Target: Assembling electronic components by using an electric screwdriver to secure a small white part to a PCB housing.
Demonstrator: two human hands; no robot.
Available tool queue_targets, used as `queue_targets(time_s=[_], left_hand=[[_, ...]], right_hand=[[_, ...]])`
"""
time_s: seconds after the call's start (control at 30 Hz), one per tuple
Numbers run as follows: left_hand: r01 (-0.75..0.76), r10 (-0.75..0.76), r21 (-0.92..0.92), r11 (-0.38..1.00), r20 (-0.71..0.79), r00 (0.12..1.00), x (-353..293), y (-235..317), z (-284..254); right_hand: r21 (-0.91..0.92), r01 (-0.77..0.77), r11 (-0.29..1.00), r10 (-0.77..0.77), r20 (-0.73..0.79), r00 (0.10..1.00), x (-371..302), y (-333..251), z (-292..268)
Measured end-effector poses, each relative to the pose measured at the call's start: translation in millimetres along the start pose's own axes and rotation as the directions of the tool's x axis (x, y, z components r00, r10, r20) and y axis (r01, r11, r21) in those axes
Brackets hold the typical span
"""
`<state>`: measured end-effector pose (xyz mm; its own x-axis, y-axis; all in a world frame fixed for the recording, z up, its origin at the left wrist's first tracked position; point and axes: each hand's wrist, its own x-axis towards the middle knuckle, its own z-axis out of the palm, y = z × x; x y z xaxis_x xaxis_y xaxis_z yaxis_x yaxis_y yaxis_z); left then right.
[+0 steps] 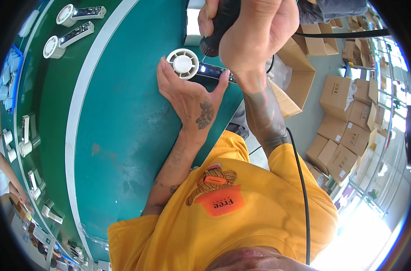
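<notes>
A white handheld fan (pixel 184 64) with a round, slotted head lies on the green table. Its narrow handle is open and shows a dark circuit board (pixel 211 71). My left hand (pixel 189 99) grips this fan, fingers on the round head and thumb at the handle's end. From above, my right hand (pixel 257 38) is closed around a black electric screwdriver (pixel 222 27). The thin bit points down between fan head and board; whether it touches a screw I cannot tell. My right wrist covers the handle's far end.
Several similar fans (pixel 56 47) lie on the green conveyor belt (pixel 49 104) to the left, behind a pale rail (pixel 72 131). An open carton (pixel 296 77) stands at the right, with stacked boxes (pixel 341 149) beyond. A black cable (pixel 300 180) runs down over my shirt. Another person's arm (pixel 11 174) shows at far left.
</notes>
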<state>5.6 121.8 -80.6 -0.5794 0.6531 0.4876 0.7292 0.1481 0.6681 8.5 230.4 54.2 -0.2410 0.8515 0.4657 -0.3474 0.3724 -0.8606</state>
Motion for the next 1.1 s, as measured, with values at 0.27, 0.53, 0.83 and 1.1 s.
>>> queue_targets(time_s=[0.27,0.53,0.83,1.1], left_hand=[[-0.004,0.004,0.0,1.0,0.002,1.0,3,1,7],[0.004,-0.004,-0.013,1.0,0.02,1.0,4,3,13],[0.008,-0.008,-0.018,1.0,0.021,1.0,5,7,19],[0.071,-0.07,-0.009,0.997,0.077,0.995,8,13,19]], right_hand=[[0.064,0.15,0.987,-0.152,0.026,0.988,3,21,-18],[0.129,0.022,0.991,-0.016,-0.047,0.999,5,16,-19],[0.044,0.126,0.991,-0.127,0.024,0.992,1,21,-34],[0.056,0.151,0.987,-0.155,0.069,0.986,4,16,-39]])
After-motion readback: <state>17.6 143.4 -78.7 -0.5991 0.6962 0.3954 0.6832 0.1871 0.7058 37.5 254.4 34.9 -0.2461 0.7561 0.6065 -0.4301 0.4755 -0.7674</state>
